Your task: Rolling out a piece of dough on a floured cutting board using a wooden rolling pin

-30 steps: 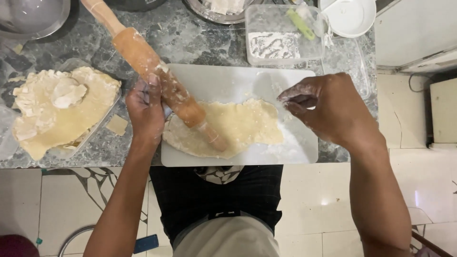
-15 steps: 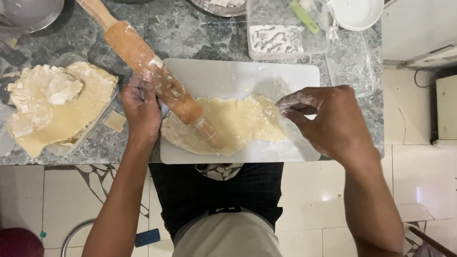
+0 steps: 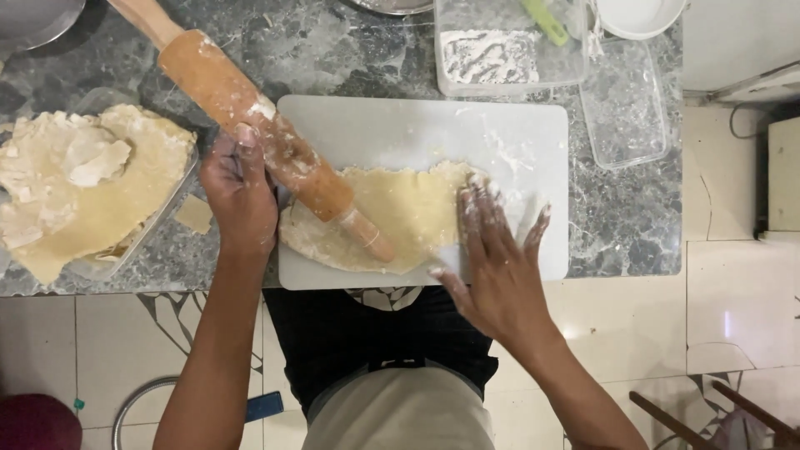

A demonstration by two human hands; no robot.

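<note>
two hands work a soft, thin, tearable dough sheet (image 3: 392, 221): left hand (image 3: 240, 196) clasps the stiff rolling pin (image 3: 258, 133) mid-barrel, right hand (image 3: 496, 258) lies open, fingers spread, flat on its edge.

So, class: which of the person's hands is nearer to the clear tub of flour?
Right. The right hand lies flat on the dough's right end, below the flour tub; the left hand grips the rolling pin, farther left.

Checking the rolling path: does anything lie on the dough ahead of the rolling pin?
Yes. The right hand lies flat on the dough's right end, ahead of the rolling pin held by the left hand.
</note>
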